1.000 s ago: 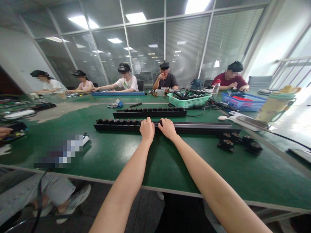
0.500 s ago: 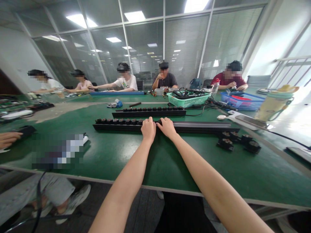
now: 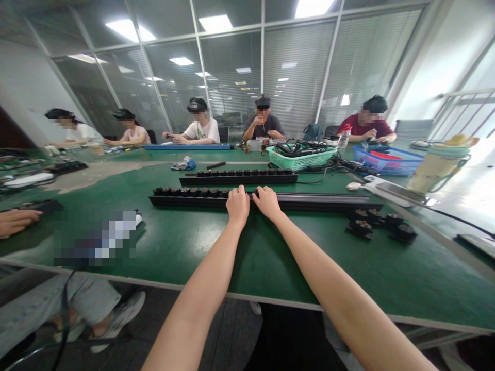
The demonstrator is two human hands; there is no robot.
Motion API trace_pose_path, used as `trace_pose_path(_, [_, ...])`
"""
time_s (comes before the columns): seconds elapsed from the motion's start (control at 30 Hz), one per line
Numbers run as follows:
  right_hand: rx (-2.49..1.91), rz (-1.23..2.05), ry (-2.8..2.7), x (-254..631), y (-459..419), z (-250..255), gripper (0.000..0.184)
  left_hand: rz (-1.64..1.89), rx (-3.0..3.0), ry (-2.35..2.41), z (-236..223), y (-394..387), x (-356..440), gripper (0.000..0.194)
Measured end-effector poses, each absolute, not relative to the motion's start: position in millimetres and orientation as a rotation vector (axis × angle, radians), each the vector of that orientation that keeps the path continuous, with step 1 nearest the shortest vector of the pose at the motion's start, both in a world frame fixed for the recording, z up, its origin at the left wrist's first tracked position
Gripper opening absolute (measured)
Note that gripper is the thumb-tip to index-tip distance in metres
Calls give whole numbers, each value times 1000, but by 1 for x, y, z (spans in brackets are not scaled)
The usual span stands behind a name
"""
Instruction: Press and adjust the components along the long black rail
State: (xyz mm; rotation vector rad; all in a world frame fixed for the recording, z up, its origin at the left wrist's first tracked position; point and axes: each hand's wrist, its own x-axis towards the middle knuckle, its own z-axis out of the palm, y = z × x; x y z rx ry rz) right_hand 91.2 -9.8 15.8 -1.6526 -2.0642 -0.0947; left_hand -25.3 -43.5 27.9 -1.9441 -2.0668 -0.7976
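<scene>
A long black rail [image 3: 325,204] lies across the green table in front of me. Its left half carries a row of round black modules [image 3: 191,192]; its right half shows a bare open channel. My left hand [image 3: 237,206] is closed over the rail near its middle, at the right end of that row. Just right of it, my right hand [image 3: 266,202] curls over the rail, its fingertips on a small black module [image 3: 254,192] mostly covered by the fingers. Several loose black modules [image 3: 360,228] lie by the rail's right end.
A second black rail [image 3: 240,179] filled with modules lies behind. Farther back are a green basket [image 3: 299,162] of cables and a blue basket [image 3: 386,164]. A bottle [image 3: 439,167] and phone [image 3: 404,191] are at right. A co-worker's hand [image 3: 17,220] is at left; other people sit opposite.
My hands stay at nearly the same spot on the rail, with only slight finger movement. Across the table, a person in white has drawn an outstretched arm back.
</scene>
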Motion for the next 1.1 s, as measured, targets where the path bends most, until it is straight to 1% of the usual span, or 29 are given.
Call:
trace_pose_path(0.5, [-1606, -165, -2027, 94, -1, 5, 29, -803, -1934, -2040, 26, -43, -25, 26])
trace_pose_path(1.1, [-1608, -151, -1998, 93, -6, 7, 28, -735, -1923, -2004, 24, -42, -27, 27])
